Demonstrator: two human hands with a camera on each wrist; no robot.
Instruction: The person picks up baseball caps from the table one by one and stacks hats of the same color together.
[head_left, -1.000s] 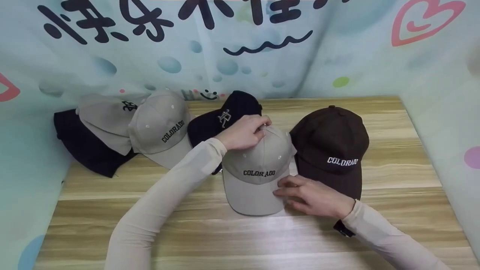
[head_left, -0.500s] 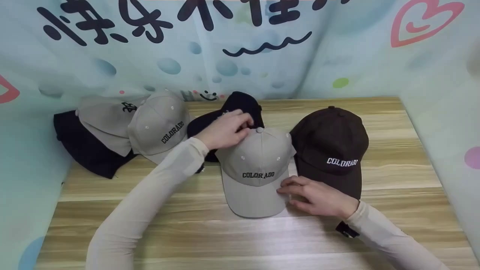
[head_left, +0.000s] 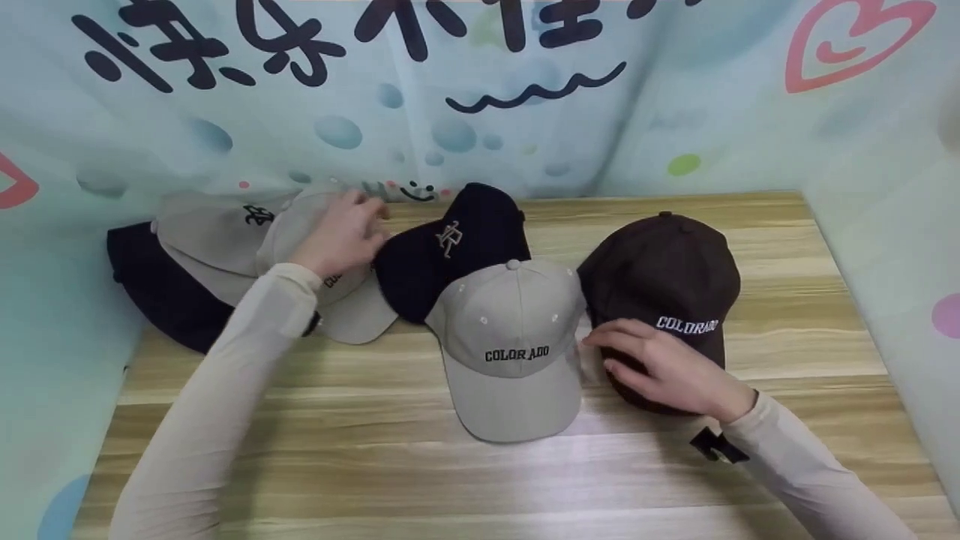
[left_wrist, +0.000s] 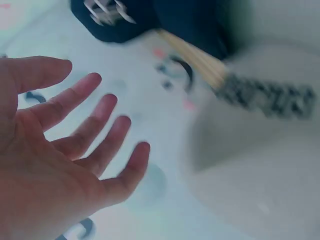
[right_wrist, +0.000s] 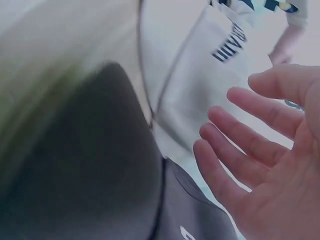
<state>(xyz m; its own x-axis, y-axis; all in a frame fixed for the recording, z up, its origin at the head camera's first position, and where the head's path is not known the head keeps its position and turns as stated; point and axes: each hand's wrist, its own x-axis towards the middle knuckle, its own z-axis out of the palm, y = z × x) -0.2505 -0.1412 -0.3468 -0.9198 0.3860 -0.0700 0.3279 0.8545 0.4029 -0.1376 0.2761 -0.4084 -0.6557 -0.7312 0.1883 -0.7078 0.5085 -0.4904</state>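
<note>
The grey cap (head_left: pixel 517 322) has dark COLORADO lettering, pale eyelets and a button on top. It sits on a striped wood-grain counter (head_left: pixel 375 450), a pale printed cloth (head_left: pixel 555 142) behind it. The right hand (head_left: pixel 667 367) — fingers spread — is just right of the grey cap, over the brown cap (head_left: pixel 667 262); the left hand (head_left: pixel 345 232), likewise spread, is left of it, above a second cap (head_left: pixel 356 315).
</note>
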